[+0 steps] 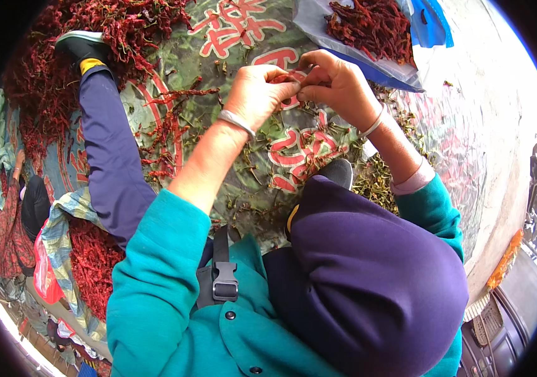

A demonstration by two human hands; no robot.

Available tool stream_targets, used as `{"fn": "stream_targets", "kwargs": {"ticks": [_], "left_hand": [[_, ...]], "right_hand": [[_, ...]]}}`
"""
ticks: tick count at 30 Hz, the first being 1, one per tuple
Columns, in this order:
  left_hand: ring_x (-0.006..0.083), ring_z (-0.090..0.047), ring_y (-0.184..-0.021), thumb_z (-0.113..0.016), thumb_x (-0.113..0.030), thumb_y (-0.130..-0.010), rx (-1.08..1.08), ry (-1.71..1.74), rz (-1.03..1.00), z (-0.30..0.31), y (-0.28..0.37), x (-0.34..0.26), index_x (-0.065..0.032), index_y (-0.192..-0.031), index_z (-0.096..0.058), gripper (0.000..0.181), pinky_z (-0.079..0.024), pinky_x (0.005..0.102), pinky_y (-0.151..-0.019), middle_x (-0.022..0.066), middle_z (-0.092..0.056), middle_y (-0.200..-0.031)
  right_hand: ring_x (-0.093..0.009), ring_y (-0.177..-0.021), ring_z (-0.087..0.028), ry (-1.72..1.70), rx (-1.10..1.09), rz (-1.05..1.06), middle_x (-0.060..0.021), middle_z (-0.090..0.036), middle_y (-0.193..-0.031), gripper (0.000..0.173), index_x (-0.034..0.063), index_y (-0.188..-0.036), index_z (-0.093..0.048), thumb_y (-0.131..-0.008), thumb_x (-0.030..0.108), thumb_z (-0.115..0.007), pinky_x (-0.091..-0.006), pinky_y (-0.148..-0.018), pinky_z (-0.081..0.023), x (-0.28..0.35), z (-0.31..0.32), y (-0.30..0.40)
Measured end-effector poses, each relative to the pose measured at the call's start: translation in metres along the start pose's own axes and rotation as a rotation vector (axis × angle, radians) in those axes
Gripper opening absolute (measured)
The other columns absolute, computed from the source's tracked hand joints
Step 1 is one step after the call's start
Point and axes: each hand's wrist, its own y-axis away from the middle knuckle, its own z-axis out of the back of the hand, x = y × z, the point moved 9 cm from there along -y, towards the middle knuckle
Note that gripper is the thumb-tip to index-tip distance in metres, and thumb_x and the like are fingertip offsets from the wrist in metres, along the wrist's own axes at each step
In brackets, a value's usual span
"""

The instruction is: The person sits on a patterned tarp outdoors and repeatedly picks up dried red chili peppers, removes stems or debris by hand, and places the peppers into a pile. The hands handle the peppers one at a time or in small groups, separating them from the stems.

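Both bare hands meet above a printed plastic sheet (231,66) on the ground. My left hand (259,92) pinches a small piece of dried red chili (280,79) between thumb and fingers. My right hand (337,87) touches it at the fingertips, thumb and forefinger brought together; whether it grips the chili too is hidden. Loose dried chilies (167,127) lie on the sheet left of the hands. Chili stems (381,184) are strewn below and to the right. At the top right, a plastic-lined blue bag (367,68) holds more dried red chilies (374,30).
A big heap of dried chilies (37,89) spreads at upper left, around the outstretched leg's shoe (80,45). A checked sack (59,245) of chilies stands at left, near another person (7,235). Parked vehicles (494,325) show at lower right.
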Motion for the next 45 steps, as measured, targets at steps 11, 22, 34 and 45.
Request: {"fn": "stream_targets", "kwargs": {"ticks": [11,22,34,45], "left_hand": [[0.002,-0.036,-0.045,-0.059,-0.009,-0.081,0.149,0.569,-0.089,-0.009,0.01,-0.025,-0.0014,-0.083,-0.055,0.009,-0.028,0.0146,-0.041,-0.0022,-0.049,-0.062],[0.0071,-0.046,-0.057,-0.067,-0.02,-0.077,0.165,-0.405,0.018,-0.018,0.109,0.107,-0.0024,-0.07,-0.057,0.022,-0.039,0.0243,-0.053,0.0017,-0.052,-0.059],[0.0094,-0.053,-0.055,-0.069,-0.018,-0.07,-0.53,-0.226,0.374,0.174,0.136,0.182,-0.0033,-0.071,-0.061,0.017,-0.042,0.0252,-0.052,0.0024,-0.058,-0.06],[0.026,-0.061,-0.07,-0.073,-0.035,-0.063,-0.56,-0.812,0.383,0.143,0.118,0.182,0.0,-0.078,-0.06,0.04,-0.046,0.0365,-0.065,0.0145,-0.062,-0.073]], "right_hand": [[-0.007,-0.057,-0.054,-0.518,-0.295,-0.179,-0.0053,-0.062,-0.072,0.019,-0.003,-0.092,-0.058,-0.075,0.003,-0.066,-0.0194,-0.052,-0.044,-0.058,0.036,-0.003],[-0.029,-0.096,-0.058,0.928,-0.483,0.17,-0.0162,-0.059,-0.107,0.035,0.0025,-0.104,-0.061,-0.07,0.01,-0.067,-0.0318,-0.08,-0.048,-0.081,0.17,-0.018],[-0.028,-0.128,-0.027,0.96,0.395,0.544,-0.0052,-0.033,-0.136,0.048,0.0202,-0.117,-0.048,-0.072,0.023,-0.064,-0.0527,-0.101,-0.025,-0.054,-0.201,0.056],[-0.027,-0.116,-0.042,0.984,0.208,0.363,-0.0068,-0.046,-0.122,0.037,0.0124,-0.11,-0.051,-0.074,0.017,-0.058,-0.0503,-0.092,-0.034,-0.067,-0.099,0.08]]}}
